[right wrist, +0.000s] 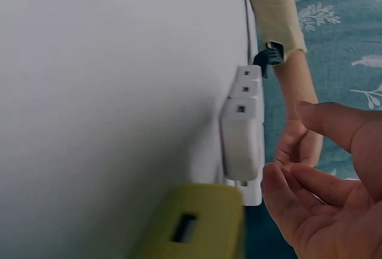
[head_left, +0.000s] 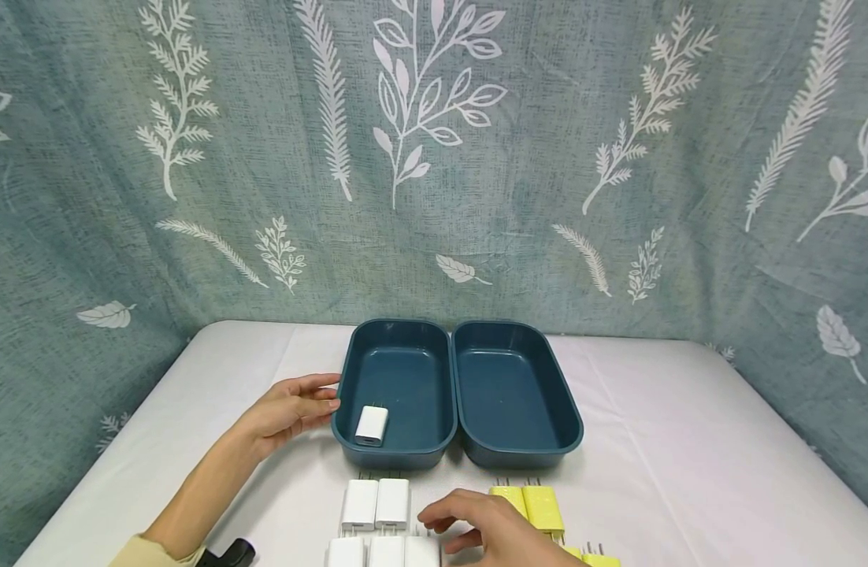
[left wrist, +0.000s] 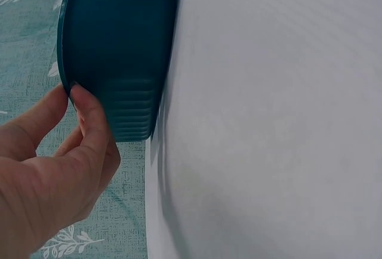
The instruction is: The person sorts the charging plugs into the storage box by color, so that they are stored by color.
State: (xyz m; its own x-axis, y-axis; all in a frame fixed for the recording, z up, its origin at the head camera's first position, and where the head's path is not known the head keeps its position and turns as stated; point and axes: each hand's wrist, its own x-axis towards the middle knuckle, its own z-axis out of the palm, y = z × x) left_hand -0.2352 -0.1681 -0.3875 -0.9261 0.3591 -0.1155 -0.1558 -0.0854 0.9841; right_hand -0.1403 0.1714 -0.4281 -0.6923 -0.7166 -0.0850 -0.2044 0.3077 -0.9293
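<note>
A dark blue tray (head_left: 416, 370) stands on the left, with one white charger plug (head_left: 372, 426) lying in its near left corner. My left hand (head_left: 292, 409) is at that tray's left side; in the left wrist view, thumb and a finger (left wrist: 89, 107) pinch its rim. Several more white charger plugs (head_left: 359, 504) are lined up in rows in front of the tray. Just right of them, close over the table, my right hand (head_left: 487, 528) has its fingers loosely bent, with nothing between thumb and fingertips. Yellow charger plugs (head_left: 543, 508) lie beyond and beside it.
A second dark blue tray (head_left: 512, 386) stands against the first on its right, with nothing inside. White cloth (head_left: 661, 441) covers the table. Behind hangs a green leaf-patterned curtain (head_left: 519, 260). A black strap device (head_left: 231, 554) is at the left wrist.
</note>
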